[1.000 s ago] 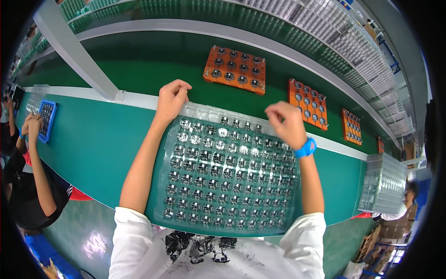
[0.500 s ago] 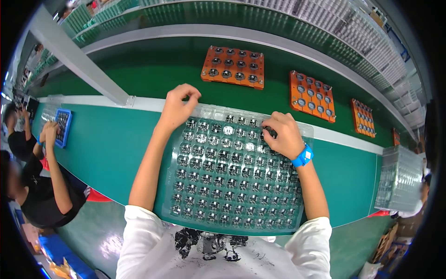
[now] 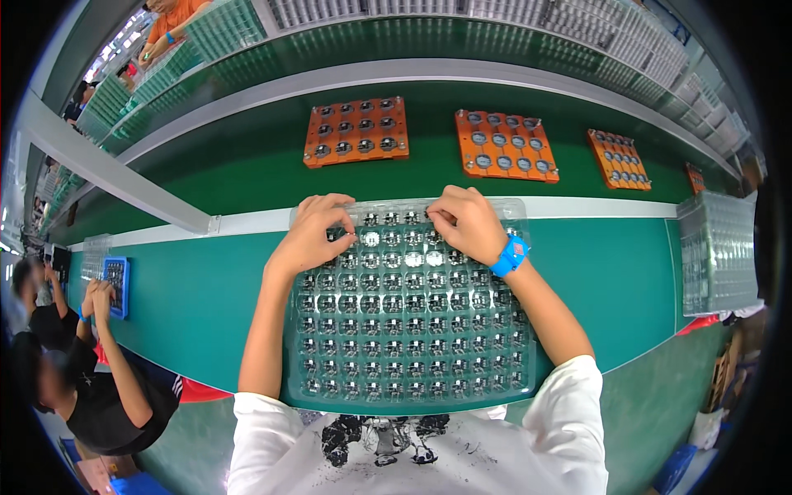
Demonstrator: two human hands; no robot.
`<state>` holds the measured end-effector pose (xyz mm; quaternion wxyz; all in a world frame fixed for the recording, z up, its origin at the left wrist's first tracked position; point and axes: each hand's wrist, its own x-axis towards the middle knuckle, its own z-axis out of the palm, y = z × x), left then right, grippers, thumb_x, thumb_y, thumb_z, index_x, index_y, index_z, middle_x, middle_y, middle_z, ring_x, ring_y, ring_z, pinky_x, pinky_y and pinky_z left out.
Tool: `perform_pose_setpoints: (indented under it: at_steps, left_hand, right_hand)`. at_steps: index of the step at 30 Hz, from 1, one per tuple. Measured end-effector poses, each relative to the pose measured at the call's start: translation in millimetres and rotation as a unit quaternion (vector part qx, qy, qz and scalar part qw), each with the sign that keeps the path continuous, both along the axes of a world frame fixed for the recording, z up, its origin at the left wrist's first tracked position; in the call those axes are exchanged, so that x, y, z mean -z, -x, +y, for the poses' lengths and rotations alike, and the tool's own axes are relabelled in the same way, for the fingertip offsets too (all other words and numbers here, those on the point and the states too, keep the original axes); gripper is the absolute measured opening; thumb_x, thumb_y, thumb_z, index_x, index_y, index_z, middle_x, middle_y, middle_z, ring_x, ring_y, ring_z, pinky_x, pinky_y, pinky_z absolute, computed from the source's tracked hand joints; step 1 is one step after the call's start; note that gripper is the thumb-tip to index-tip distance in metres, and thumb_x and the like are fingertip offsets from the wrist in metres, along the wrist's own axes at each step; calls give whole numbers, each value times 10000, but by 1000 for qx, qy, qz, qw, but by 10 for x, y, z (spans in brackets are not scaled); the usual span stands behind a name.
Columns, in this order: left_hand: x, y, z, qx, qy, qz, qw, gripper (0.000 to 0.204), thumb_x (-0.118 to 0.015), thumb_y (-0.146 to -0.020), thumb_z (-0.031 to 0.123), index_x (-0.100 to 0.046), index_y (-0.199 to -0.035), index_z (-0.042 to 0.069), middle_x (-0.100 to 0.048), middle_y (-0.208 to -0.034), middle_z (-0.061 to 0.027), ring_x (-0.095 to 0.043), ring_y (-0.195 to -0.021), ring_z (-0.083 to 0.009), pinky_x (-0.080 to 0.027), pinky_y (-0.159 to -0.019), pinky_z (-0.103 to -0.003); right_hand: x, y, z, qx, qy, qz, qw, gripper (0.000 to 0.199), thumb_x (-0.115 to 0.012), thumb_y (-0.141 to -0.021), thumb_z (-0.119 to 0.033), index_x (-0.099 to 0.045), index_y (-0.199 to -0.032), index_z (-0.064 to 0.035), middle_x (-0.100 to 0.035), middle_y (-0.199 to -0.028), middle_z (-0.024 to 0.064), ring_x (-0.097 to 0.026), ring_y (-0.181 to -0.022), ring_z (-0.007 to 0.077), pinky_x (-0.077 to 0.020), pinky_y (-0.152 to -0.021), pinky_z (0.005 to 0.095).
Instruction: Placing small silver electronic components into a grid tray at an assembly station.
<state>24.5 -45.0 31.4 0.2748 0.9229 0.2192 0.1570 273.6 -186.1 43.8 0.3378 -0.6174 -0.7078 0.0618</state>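
Plastic tray (image 3: 410, 330), clear and gridded with small dark round parts, lies at centre frame on the green table (image 3: 206, 297), its near edge at the person's chest. Both hands rest on its far rows: the left hand (image 3: 316, 233) has its grip curled narrow, fingertips pressing among the parts; the right hand (image 3: 467, 223), with a blue wristband (image 3: 509, 255), is likewise bent, fingers pinched over the top row; whether either holds a part I cannot tell. Beyond a white rail (image 3: 577, 208), a darker green belt (image 3: 247, 161) carries orange fixture plates (image 3: 356, 130). A stack of clear trays (image 3: 716, 252) sits at right. At lower left, another person (image 3: 91, 388) handles a blue tray (image 3: 115, 285).
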Motion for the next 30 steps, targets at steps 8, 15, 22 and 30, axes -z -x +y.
perform_pose_setpoints:
  at_steps: [8,15,22,30]
  left_hand:
    - [79,-104,-2,-16,10,-109,994,101,-646,-721,80,-551,-750,68,-609,-1152,-92,-510,-1122,-290,-290,-1023,-402]
    - [122,-118,53,-53,29,-176,982,129,-649,-708,41,-521,-712,36,-647,-1064,-119,-569,-1047,-292,-373,-957,-400]
    - [64,-98,8,-60,132,-250,957,194,-694,-741,-17,-509,-691,14,-659,-885,-105,-602,-897,-205,-456,-809,-325]
    - [0,-265,-19,-64,166,-203,963,183,-696,-784,-7,-516,-760,23,-640,-820,-68,-597,-746,-122,-465,-666,-253]
  right_hand:
    - [-14,270,90,5,-82,-65,994,67,-674,-747,-37,-608,-753,-34,-543,-722,79,-539,-679,269,-399,-627,370]
    - [4,242,94,5,-63,-127,990,70,-669,-737,-55,-600,-730,-47,-540,-720,75,-542,-714,267,-396,-659,376]
    - [45,254,53,8,-32,-174,984,61,-657,-744,-70,-601,-727,-52,-537,-711,74,-556,-717,245,-396,-674,369]
    - [-9,193,22,10,-74,-140,987,69,-653,-750,-67,-588,-763,-47,-521,-722,74,-552,-702,253,-405,-629,361]
